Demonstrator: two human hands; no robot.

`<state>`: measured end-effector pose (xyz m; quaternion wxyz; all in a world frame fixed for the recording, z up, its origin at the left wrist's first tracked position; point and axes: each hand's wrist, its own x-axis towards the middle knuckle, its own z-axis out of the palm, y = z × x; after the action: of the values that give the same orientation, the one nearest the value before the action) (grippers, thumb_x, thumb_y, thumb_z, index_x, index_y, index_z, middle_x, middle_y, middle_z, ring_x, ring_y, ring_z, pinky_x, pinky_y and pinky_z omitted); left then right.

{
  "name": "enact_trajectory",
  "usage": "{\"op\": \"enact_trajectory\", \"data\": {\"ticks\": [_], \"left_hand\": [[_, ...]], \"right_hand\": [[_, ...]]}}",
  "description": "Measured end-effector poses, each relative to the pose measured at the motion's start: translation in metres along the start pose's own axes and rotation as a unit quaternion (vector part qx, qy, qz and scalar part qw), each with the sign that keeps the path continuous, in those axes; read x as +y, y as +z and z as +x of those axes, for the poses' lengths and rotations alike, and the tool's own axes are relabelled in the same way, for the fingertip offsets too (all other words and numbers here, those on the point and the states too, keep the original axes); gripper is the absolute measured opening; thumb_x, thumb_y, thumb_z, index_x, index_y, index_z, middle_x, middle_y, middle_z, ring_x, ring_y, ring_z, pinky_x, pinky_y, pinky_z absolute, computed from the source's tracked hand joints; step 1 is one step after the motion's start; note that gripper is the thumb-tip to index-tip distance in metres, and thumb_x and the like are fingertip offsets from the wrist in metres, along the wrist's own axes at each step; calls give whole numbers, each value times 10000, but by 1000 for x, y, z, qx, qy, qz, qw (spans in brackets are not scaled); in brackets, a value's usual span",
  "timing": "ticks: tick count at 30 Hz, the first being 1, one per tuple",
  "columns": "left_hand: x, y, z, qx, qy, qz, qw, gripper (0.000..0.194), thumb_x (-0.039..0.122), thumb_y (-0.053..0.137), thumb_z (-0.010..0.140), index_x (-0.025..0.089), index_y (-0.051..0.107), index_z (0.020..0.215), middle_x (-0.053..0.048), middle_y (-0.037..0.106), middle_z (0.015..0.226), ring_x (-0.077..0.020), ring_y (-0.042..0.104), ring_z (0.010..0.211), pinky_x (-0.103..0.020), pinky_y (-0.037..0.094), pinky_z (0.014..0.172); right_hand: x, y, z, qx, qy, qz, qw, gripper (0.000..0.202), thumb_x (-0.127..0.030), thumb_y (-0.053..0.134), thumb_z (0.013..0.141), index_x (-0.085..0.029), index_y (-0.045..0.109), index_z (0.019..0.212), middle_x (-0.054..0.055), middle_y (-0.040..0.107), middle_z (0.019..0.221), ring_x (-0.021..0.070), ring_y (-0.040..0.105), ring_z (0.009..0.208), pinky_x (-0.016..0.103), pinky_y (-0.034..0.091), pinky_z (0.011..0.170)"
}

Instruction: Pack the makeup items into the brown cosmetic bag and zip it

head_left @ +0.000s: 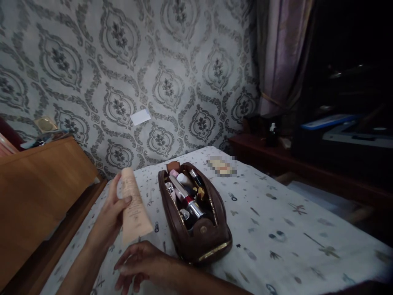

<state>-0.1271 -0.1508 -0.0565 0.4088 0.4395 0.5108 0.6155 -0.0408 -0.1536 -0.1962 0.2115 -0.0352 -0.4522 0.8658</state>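
My left hand (112,209) is closed round a peach-coloured squeeze tube (134,205), held nearly upright with its wide sealed end down. Small print runs along the tube, too faint to read. Just below it, my right hand (138,264) holds nothing, its fingers apart and loosely curled. Right of both hands a brown leather toiletry bag (196,246) lies unzipped on the bed. Inside are a silver tube with a red band (188,200), a black and silver bottle (195,178) and several other cosmetics, partly hidden by the bag's sides.
White patterned fabric (258,229) covers the surface under the bag. A blurred, pixelated flat item (222,166) lies behind the bag. Wooden furniture (46,196) borders the left side. On the right, a dark red ledge (254,149) bears a dropper bottle (272,133).
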Motion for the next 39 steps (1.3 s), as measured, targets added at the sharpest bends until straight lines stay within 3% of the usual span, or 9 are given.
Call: {"op": "enact_trajectory", "data": {"ticks": [2, 4, 7, 10, 16, 23, 28, 33, 39], "left_hand": [[5, 25, 4, -55, -3, -20, 998, 894, 278, 817, 590, 365, 471, 1411, -5, 672, 949, -145, 600, 620, -215, 477, 508], [9, 46, 9, -118, 1, -8, 993, 768, 255, 792, 614, 310, 551, 1341, 7, 651, 814, -125, 568, 552, -204, 454, 470], [14, 71, 18, -195, 15, 79, 978, 536, 294, 731, 696, 236, 605, 1213, 49, 556, 620, -75, 459, 412, -160, 338, 360], [19, 92, 25, -243, 12, 179, 953, 432, 310, 649, 763, 220, 555, 1175, 86, 508, 547, -54, 394, 329, -131, 245, 298], [20, 123, 40, -318, -27, 321, 892, 399, 276, 550, 814, 199, 460, 1196, 64, 570, 472, -140, 570, 351, -130, 297, 294], [21, 137, 44, -344, -56, 411, 842, 369, 224, 509, 845, 185, 416, 1200, 49, 604, 483, -136, 588, 361, -137, 373, 337], [13, 139, 45, -350, -98, 402, 840, 390, 183, 468, 873, 208, 370, 1250, 70, 571, 448, -135, 561, 339, -163, 426, 364], [3, 139, 50, -352, -122, 402, 837, 342, 216, 407, 937, 190, 347, 1273, 52, 584, 465, -137, 577, 347, -174, 455, 385], [-3, 139, 56, -350, -63, 458, 815, 262, 136, 377, 919, 145, 454, 1169, 34, 566, 454, -149, 577, 378, -195, 457, 392]], "right_hand": [[0, 0, 0, 12, -1, 1, 1000, 568, -573, 869, 530, -154, 628, 828, -8, 702, 684, 100, 634, 526, 192, 400, 494], [-1, 0, 1, 23, 1, 5, 1000, 571, -572, 871, 512, -158, 618, 812, -9, 700, 672, 102, 628, 513, 197, 395, 487], [-2, 0, 0, 39, 4, 8, 999, 566, -558, 873, 504, -162, 603, 806, -11, 696, 659, 104, 622, 506, 205, 382, 487], [-2, 0, 0, 33, 7, 6, 999, 541, -536, 867, 536, -156, 608, 822, -11, 699, 670, 103, 628, 518, 209, 381, 506], [2, -1, 2, 12, 0, 4, 1000, 544, -556, 864, 535, -160, 613, 810, -15, 696, 670, 104, 629, 511, 208, 387, 499], [6, -2, 4, 9, -12, 9, 1000, 509, -518, 865, 557, -154, 622, 817, -9, 701, 680, 107, 633, 524, 206, 381, 504], [12, -6, 6, 1, -21, 11, 1000, 443, -476, 832, 627, -152, 617, 841, -1, 708, 697, 107, 638, 534, 207, 381, 515], [10, -5, 6, 5, -13, -2, 1000, 472, -509, 818, 581, -156, 616, 821, 0, 698, 676, 111, 627, 511, 209, 375, 494], [6, -4, 5, 20, -5, -13, 1000, 448, -515, 774, 576, -158, 622, 800, 0, 688, 657, 115, 620, 510, 211, 374, 498]]}}
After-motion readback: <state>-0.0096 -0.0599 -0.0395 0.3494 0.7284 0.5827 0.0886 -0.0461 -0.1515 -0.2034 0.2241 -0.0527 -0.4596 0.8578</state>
